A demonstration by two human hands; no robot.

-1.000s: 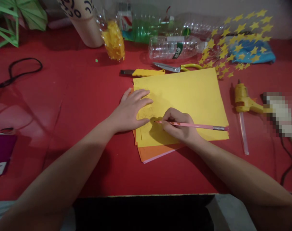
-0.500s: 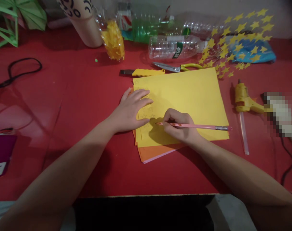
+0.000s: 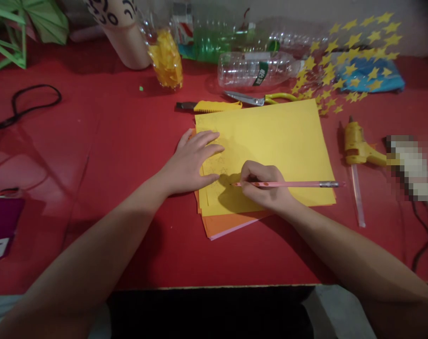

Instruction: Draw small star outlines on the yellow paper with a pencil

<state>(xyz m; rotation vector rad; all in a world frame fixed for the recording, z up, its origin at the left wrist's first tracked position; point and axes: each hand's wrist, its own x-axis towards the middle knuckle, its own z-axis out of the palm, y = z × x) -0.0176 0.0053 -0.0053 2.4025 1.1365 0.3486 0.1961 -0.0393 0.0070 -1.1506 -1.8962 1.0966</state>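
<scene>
Yellow paper (image 3: 277, 136) as reference. Left hand (image 3: 194, 162) flat on its left edge, fingers spread, hiding some of the star outlines (image 3: 223, 170). Right hand (image 3: 265, 186) on its lower half, fingers pinching pink pencil (image 3: 298, 184); tip at the sheet, contact unclear. Behind paper: clear bottle (image 3: 231, 73), green label (image 3: 261, 74), white characters unreadable; further left, clear container (image 3: 150, 29) holding yellow pieces (image 3: 166, 56). Far left of paper: purple pack (image 3: 4, 216), cut off.
</scene>
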